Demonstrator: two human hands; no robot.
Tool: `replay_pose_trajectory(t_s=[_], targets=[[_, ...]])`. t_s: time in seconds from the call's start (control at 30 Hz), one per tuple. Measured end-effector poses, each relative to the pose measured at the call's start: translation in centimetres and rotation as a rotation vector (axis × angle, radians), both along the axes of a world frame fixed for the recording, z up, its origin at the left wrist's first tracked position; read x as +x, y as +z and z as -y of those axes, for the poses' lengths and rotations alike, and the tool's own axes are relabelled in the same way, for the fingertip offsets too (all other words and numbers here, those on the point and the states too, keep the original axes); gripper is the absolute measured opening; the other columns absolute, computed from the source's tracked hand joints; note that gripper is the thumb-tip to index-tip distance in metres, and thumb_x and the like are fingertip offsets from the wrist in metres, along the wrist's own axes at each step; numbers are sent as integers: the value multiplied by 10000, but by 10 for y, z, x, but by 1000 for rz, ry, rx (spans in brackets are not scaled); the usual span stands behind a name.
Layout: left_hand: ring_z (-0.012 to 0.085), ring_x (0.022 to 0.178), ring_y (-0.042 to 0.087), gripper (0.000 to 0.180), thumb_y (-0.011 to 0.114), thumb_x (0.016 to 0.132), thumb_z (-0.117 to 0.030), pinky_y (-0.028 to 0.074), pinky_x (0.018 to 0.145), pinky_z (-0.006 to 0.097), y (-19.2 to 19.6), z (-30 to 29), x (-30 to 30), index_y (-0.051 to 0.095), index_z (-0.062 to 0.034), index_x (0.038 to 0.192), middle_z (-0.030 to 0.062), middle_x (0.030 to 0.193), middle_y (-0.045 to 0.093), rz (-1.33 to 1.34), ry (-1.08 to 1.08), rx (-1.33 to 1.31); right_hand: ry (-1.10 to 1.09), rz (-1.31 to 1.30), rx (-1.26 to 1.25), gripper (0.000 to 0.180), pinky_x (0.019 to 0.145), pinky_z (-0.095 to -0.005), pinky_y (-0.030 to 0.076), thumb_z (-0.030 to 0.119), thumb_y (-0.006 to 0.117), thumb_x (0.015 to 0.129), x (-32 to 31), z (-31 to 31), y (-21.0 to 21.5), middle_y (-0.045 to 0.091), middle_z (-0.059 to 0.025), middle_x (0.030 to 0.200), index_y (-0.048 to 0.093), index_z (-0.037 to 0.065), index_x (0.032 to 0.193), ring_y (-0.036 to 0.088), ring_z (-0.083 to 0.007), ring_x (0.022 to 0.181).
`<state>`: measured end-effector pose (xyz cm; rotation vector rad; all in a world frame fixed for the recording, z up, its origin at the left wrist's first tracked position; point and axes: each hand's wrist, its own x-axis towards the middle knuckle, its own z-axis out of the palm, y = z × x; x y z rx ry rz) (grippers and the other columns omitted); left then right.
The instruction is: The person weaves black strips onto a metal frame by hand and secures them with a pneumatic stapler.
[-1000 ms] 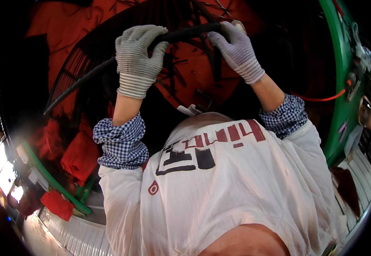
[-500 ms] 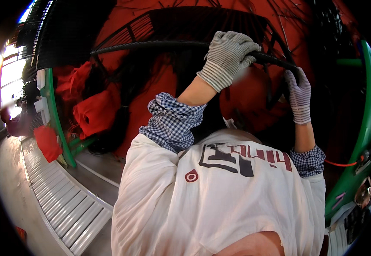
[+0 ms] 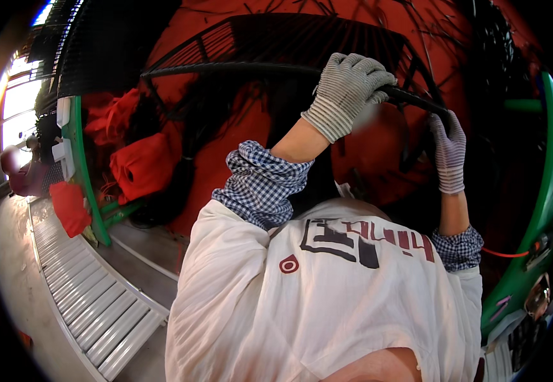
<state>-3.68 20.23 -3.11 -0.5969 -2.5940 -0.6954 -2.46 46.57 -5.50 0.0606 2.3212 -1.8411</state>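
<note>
While both gloved hands (image 3: 346,89) grip black rod (image 3: 238,67), green frame (image 3: 85,172) alongside.

Grey ribbed gloves, a black bar, red and green surroundings

The left hand (image 3: 346,89) wears a grey ribbed knit glove and the right hand (image 3: 449,153) a grey striped one, both on a long black curved bar (image 3: 238,67); blue-and-white checked cuffs (image 3: 260,184) meet a white apron with red and black markings (image 3: 327,299); red cloth bundles (image 3: 139,165) lie by a green metal frame (image 3: 88,184).

Left gloved hand (image 3: 347,89) and right gloved hand (image 3: 448,153) in closed grip on black cable (image 3: 238,68) — overhead, red drum (image 3: 225,153) behind
</note>
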Motion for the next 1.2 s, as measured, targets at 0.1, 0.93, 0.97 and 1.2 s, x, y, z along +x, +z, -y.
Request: replay_pose_trajectory(t_s=[0.1,0.93,0.97,1.2], targets=[[225,1025,661,278,787,800,-250,464,950,404,1,0,0,749,-143,1054,21,1052,723,-4,-1,0,6,-35,49,146,800,-258,475,99,660,960,-1,-1,-3,613,-61,945,642,-3,1063,588,-132,865],[241,1010,645,253,764,780,-177,447,898,402,9,-1,0,733,-165,1031,0,1052,709,13,-32,59,5,-98,81,127,736,-284,466,140,664,960,0,9,10,624,-29,838,666,20,999,557,-116,766],[244,1007,641,239,754,787,-189,440,891,409,9,-1,-1,727,-176,1024,-6,1048,703,14,-40,74,-24,-11,-7,127,713,-277,465,139,666,960,1,10,12,624,-21,820,664,16,994,554,-107,747],[249,1012,649,261,774,781,-167,452,899,397,11,-2,-4,737,-151,1039,12,1046,711,1,-60,25,-23,-121,117,197,632,-266,468,204,685,959,3,13,15,648,-45,745,662,10,981,571,-102,677]])
